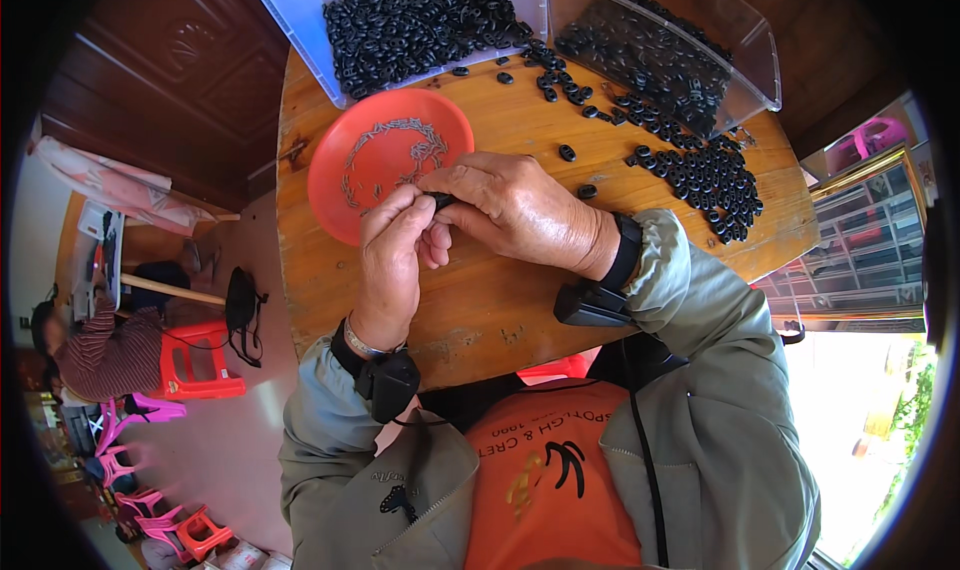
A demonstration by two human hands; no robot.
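Note:
My left hand (pixel 392 260) and my right hand (pixel 510 210) meet over the round wooden table (pixel 480 310), fingertips pinched together on one small black oval part (pixel 441 201) at the edge of the red plate (pixel 345 165). The plate holds a ring of thin metal pins (pixel 400 135). Loose black oval parts (pixel 700 175) lie scattered on the table to the right of my hands, a few close to my right knuckles.
A pale blue tray (pixel 300 15) heaped with black parts sits at the table's far edge, a clear plastic bin (pixel 765 60) with more beside it. On the left, a person in a striped top (pixel 110 355) sits by red and pink stools.

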